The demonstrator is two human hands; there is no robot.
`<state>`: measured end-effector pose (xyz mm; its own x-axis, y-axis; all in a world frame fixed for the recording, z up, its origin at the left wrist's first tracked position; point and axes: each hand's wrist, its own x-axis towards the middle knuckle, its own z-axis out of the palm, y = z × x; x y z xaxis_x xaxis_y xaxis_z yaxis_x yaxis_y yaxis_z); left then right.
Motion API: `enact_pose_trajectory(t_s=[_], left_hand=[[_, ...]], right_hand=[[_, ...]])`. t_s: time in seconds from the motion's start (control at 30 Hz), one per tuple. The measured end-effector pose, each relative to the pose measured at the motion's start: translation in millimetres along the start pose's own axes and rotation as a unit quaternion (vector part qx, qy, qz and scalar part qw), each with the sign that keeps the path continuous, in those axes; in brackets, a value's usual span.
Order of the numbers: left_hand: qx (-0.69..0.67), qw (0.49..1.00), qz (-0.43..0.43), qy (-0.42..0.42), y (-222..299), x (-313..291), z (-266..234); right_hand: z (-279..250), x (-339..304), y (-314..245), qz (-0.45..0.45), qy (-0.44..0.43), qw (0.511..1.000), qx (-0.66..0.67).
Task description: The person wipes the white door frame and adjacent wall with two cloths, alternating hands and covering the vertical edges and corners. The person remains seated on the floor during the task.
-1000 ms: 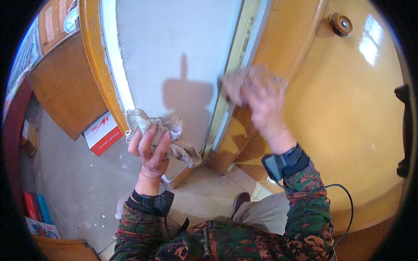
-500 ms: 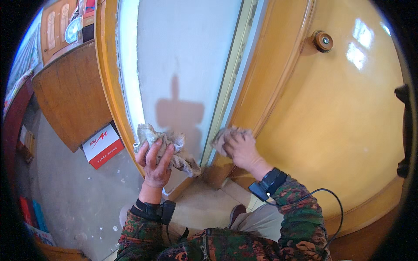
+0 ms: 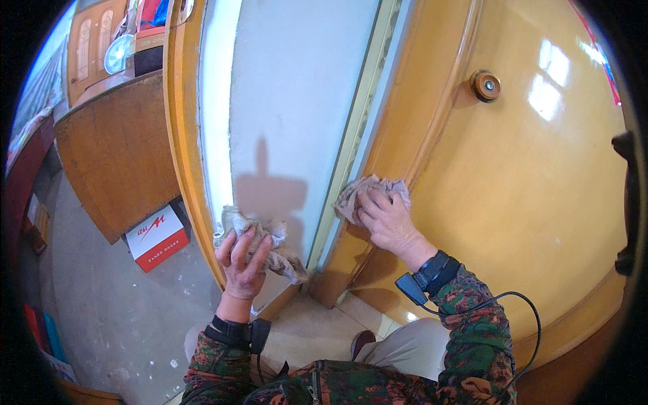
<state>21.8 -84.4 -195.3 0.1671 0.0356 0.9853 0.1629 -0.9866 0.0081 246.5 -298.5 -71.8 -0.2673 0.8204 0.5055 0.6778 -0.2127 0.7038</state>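
Note:
A crumpled greyish rag (image 3: 283, 264) is in my left hand (image 3: 241, 270), its fingers curled over the cloth near the foot of a narrow pale wall panel (image 3: 290, 94). My right hand (image 3: 390, 226) grips another bunched, brownish-grey rag (image 3: 351, 200) at the wooden door frame (image 3: 412, 88). This second rag overlaps the frame's edge beside a cream strip (image 3: 347, 145); full contact is hard to judge. Both thumbs are mostly hidden.
To the right is a glossy yellow-brown door (image 3: 513, 202) with a round knob (image 3: 486, 86). On the left stand a curved wooden panel (image 3: 118, 148), a red-and-white box (image 3: 157, 237) on the grey floor (image 3: 121, 317), and a fan (image 3: 119, 54). A cable (image 3: 533, 324) loops by my right forearm.
My right hand has moved up and rightward along the door frame with its rag. The left hand keeps its rag near the panel's foot. The whole view has shifted slightly.

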Motion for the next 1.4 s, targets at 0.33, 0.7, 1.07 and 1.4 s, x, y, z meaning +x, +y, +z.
enact_pose_trajectory(t_s=[0.33, 0.7, 1.07, 1.4], left_hand=[[-0.011, 1.0, -0.003, 0.003, 0.6, -0.3, 1.5], [-0.017, 1.0, 0.002, 0.008, -0.5, 1.8, 0.9], [0.0, 1.0, 0.008, 0.024, -1.1, 0.6, 3.1], [-0.01, 1.0, 0.002, -0.001, -0.9, 0.9, -0.9]], right_hand=[[-53.6, 115.5, 129.9, 0.135, 0.226, 0.956, -0.127], [3.7, 44.0, 35.5, 0.091, 0.039, 0.994, -0.037], [-41.8, 61.6, 143.1, 0.232, 0.267, 0.932, -0.083], [15.9, -24.0, 24.6, 0.205, 0.122, 0.971, 0.015]])
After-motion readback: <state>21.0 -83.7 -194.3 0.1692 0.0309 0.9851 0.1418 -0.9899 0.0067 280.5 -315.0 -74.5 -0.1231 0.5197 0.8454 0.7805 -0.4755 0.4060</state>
